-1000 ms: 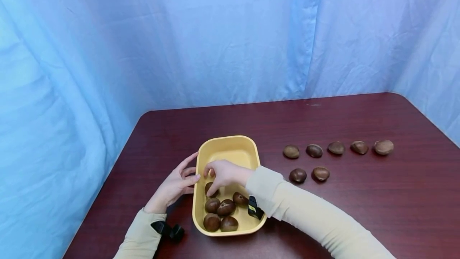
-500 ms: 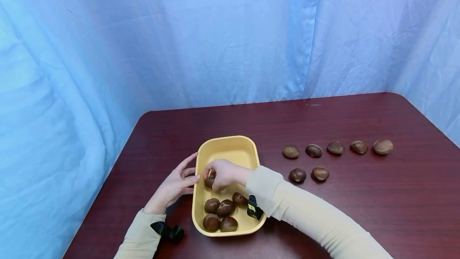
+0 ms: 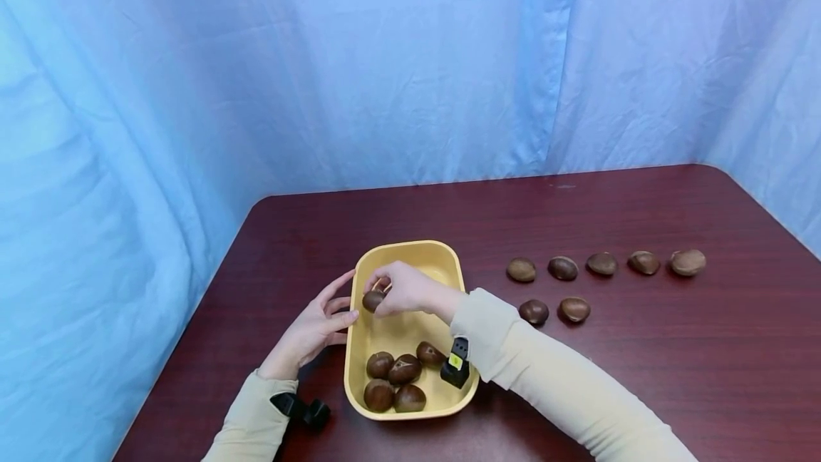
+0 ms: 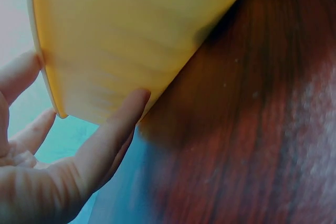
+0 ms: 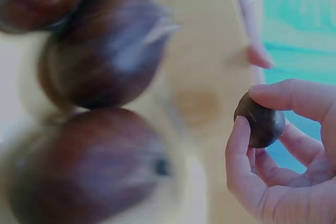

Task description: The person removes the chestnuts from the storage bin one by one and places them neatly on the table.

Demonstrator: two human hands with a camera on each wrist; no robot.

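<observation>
A yellow tray (image 3: 442, 257) sits on the dark red table (image 3: 410, 219) with several brown chestnuts (image 3: 403, 369) at its near end. My right hand (image 3: 399, 289) is raised over the tray's left side and pinches one chestnut (image 3: 373, 300) (image 5: 261, 121) between thumb and fingers. My left hand (image 3: 316, 325) rests against the tray's outer left wall (image 4: 131, 40), fingers straight (image 4: 113, 135). In the right wrist view, blurred chestnuts (image 5: 105, 51) fill the left of the frame.
Several more chestnuts lie on the table right of the tray, in a back row (image 3: 601, 264) and a shorter front pair (image 3: 553, 311). A blue curtain (image 3: 385, 63) hangs behind and to the left. Black wrist cameras (image 3: 455, 369) sit on both sleeves.
My right hand has lifted a chestnut out of the tray's middle and raised it up and slightly left. My left hand has stayed against the tray.
</observation>
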